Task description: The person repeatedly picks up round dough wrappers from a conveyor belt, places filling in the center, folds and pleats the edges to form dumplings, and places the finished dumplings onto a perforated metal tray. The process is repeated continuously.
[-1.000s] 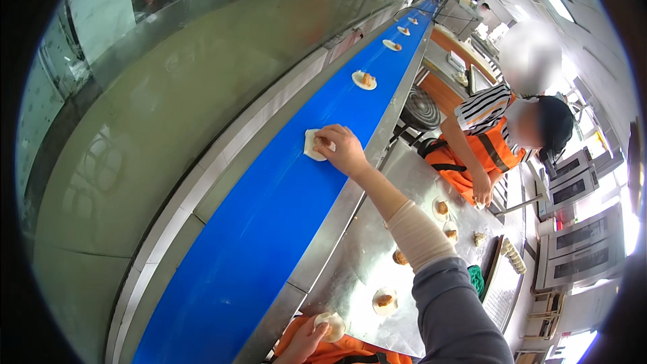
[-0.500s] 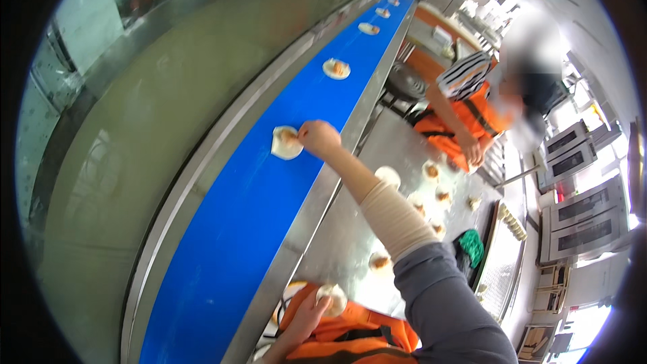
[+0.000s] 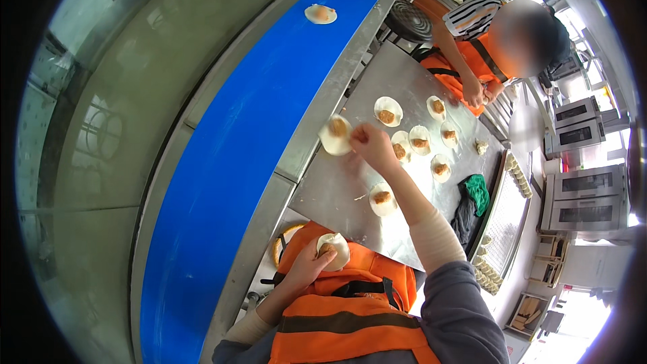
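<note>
My right hand [image 3: 375, 147] pinches the edge of a round dumpling wrapper with filling [image 3: 332, 141], slightly blurred, over the left edge of the steel table [image 3: 330, 192]. In front of my apron, my left hand [image 3: 306, 267] holds another dumpling wrapper [image 3: 341, 251] with a brown lump of filling on it. Several filled, unfolded wrappers lie on the table beyond and right of my right hand, among them one wrapper [image 3: 387, 112] at the far side and one [image 3: 383, 200] beside my right forearm. On the blue conveyor belt [image 3: 222, 155], a filled wrapper [image 3: 319, 14] lies far ahead.
Across the table, a co-worker in an orange apron [image 3: 475, 67] has both hands close together. A tray [image 3: 502, 205] with rows of folded dumplings stands at the right, beside a green and dark cloth [image 3: 476, 192]. A metal rail borders the belt.
My right hand has lifted a filled wrapper off the belt and brought it right, over the table's edge. My left hand still holds its wrapper. The view has tilted down.
</note>
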Tool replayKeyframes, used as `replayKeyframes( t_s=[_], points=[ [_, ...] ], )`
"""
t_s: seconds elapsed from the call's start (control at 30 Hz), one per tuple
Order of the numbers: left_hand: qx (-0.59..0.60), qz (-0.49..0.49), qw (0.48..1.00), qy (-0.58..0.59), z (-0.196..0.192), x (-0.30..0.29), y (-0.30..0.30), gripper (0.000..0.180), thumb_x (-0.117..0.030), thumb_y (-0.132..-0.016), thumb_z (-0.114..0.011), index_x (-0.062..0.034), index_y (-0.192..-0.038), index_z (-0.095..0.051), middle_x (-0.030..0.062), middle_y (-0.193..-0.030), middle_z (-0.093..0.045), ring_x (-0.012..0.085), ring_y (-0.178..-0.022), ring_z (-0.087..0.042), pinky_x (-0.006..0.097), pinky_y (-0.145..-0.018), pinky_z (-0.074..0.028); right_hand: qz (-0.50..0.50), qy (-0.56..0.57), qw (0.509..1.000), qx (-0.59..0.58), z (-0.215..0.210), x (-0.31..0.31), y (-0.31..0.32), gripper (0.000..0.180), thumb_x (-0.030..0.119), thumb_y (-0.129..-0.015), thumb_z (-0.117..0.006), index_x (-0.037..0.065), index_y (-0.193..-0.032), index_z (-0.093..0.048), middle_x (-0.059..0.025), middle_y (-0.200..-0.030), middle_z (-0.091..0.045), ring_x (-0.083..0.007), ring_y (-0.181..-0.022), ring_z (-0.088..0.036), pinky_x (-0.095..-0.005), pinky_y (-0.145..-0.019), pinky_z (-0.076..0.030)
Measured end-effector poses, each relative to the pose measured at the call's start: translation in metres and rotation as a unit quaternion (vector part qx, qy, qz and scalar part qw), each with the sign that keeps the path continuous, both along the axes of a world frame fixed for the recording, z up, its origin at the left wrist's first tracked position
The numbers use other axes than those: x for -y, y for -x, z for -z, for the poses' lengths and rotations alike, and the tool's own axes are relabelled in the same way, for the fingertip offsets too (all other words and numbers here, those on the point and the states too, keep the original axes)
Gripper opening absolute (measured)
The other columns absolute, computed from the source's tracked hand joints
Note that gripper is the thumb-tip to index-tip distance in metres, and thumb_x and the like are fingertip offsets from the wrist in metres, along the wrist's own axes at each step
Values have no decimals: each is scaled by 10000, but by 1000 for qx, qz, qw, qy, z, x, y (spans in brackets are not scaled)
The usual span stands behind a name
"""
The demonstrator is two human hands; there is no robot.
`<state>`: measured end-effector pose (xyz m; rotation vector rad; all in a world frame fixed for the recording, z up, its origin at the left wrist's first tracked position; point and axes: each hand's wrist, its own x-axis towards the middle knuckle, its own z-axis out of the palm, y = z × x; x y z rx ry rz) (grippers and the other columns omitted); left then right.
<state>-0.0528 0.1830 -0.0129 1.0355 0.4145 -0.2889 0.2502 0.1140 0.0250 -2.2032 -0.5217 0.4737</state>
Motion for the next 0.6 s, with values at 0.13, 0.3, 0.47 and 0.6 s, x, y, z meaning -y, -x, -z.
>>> replayKeyframes(
  t_s=[0.13, 0.3, 0.47, 0.6],
  points=[
    [-15, 4, 1000, 7, 4, 6, -4, 364, -181, -969, -605, 19, -1266, -537, 60, -1122, -617, 125, -1037, -579, 285, -923, -463, -22, 123, 992, 23, 13, 76, 20, 142, 133, -818, -694, 71, -944, -675, -57, -836, -694, -208, -760, -673, -334, -707, -537],
    [-12, 11, 999, 28, 16, 9, -6, 381, -199, -970, -606, 13, -1278, -530, 73, -1138, -617, 130, -1046, -580, 294, -929, -462, -27, 50, 992, 111, -5, 91, 4, 141, 87, -846, -696, 68, -981, -730, -61, -889, -669, -169, -745, -641, -289, -687, -514],
    [0, 4, 1000, -16, 3, 3, -17, 384, -206, -975, -608, 4, -1286, -527, 74, -1155, -613, 131, -1073, -569, 291, -942, -453, -50, 52, 990, 124, -36, -18, -82, 209, 243, -899, -640, 68, -983, -718, -115, -808, -705, -263, -732, -665, -352, -682, -513],
    [-9, -27, 1000, 11, -9, -3, -20, 375, -208, -981, -602, 4, -1281, -528, 71, -1143, -613, 129, -1051, -571, 285, -934, -454, -35, -10, 982, 187, -18, -116, -163, 232, 248, -879, -617, 126, -1037, -736, -108, -910, -728, -294, -871, -692, -389, -766, -536]
  ],
)
